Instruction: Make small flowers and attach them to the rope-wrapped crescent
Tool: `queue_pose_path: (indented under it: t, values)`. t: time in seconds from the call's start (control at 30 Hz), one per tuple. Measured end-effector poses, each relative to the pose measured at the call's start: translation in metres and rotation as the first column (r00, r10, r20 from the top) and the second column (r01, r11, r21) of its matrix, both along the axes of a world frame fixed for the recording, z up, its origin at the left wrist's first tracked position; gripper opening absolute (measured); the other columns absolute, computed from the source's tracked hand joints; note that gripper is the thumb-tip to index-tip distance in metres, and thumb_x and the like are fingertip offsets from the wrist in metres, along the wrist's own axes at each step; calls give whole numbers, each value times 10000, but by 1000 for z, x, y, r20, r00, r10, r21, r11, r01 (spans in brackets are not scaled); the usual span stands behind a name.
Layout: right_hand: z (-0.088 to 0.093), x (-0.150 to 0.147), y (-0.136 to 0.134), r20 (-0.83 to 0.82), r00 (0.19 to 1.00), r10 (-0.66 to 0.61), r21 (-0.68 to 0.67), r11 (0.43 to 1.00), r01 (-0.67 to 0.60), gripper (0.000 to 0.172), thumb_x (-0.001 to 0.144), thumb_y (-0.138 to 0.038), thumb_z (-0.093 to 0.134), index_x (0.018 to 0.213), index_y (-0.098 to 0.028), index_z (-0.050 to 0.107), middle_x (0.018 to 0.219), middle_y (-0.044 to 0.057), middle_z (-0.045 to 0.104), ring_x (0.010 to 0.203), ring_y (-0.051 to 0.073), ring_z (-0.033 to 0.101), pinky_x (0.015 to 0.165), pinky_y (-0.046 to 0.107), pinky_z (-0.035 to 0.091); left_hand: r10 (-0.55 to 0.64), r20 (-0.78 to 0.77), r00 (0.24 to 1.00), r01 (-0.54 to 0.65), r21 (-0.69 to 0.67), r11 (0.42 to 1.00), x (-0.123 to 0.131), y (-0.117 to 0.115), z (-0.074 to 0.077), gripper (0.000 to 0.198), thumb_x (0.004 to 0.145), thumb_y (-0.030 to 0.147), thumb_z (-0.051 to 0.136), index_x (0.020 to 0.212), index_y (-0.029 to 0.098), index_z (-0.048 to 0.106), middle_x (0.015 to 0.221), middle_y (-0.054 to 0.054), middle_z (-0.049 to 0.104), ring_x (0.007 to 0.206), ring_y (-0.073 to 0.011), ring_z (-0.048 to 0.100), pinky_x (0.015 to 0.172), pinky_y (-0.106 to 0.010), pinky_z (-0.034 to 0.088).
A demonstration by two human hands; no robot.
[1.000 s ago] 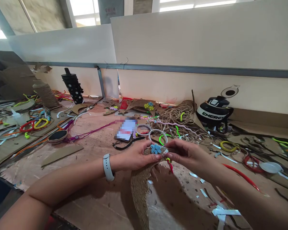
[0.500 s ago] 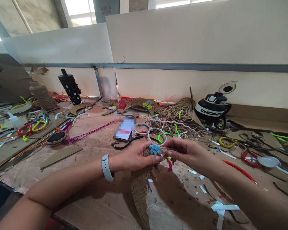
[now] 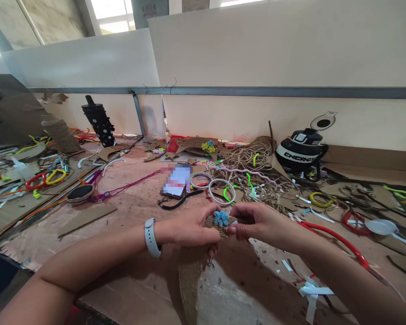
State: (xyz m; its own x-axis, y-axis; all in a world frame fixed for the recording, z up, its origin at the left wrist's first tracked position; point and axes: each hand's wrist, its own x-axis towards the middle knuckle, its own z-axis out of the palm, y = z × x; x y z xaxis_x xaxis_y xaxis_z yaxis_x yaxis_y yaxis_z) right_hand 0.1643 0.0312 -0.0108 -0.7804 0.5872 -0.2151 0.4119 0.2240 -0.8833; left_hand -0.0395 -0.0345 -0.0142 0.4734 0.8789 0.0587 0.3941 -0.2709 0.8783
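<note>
Watching remotely, I see the left hand [image 3: 192, 229] pinching the curved rope band [image 3: 188, 282] over the worktop [image 3: 135, 282], beside its blue flower [image 3: 221, 218]. The right hand [image 3: 257, 222] bends its fingers at the band's end; whether they pinch it, I can't tell. I'd brace firmly left, work gently right, and spare the petals.

The woven strip [image 3: 188, 284] runs out of the bottom edge, and some of the left hand's [image 3: 198, 228] fingers are hidden behind it. The white bit [image 3: 235, 222] by the right hand [image 3: 253, 221] is too small to identify; the phone's [image 3: 177, 180] screen is pixelated.
</note>
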Motion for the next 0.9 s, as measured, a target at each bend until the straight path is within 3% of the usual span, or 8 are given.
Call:
queue_pose_path:
  t: [0.17,0.47,0.67,0.8,0.9]
  values:
    - [0,0,1,23,998,62,-135,989,-59,314,721,-438,744,708,-178,570,608,-46,564,563,114,557,521,221,419,-47,-66,997,45,-22,999,0,0,1,384,675,230,556,1051,153,545,1085,-82,605,992,-248,553,923,-378,442]
    - [5,-5,-9,-40,996,85,-193,977,-91,316,779,-455,692,701,-178,564,617,-54,517,559,97,541,549,221,425,-77,-53,996,75,-37,997,-3,1,1,359,674,229,567,1025,156,556,1034,-69,611,961,-241,555,861,-349,462]
    - [5,3,5,0,998,67,-273,960,-64,422,745,-569,685,774,-153,623,623,-12,609,551,105,569,533,222,414,-66,-104,992,70,40,997,-11,12,0,366,688,306,692,1013,162,606,1078,-56,614,1029,-241,548,916,-332,442]
    - [7,11,12,15,999,43,-263,964,-37,461,784,-607,626,784,-146,641,630,13,653,534,102,583,490,209,370,-93,0,996,93,-19,995,-13,16,-6,394,732,357,718,1064,169,621,1070,-46,621,993,-204,574,900,-305,451]
    - [6,10,10,8,999,48,-273,961,-44,452,788,-609,620,768,-157,630,617,11,667,526,106,595,475,207,352,-147,143,979,169,-160,972,-12,16,-12,332,766,389,704,995,156,642,955,-33,633,876,-168,605,814,-285,488]
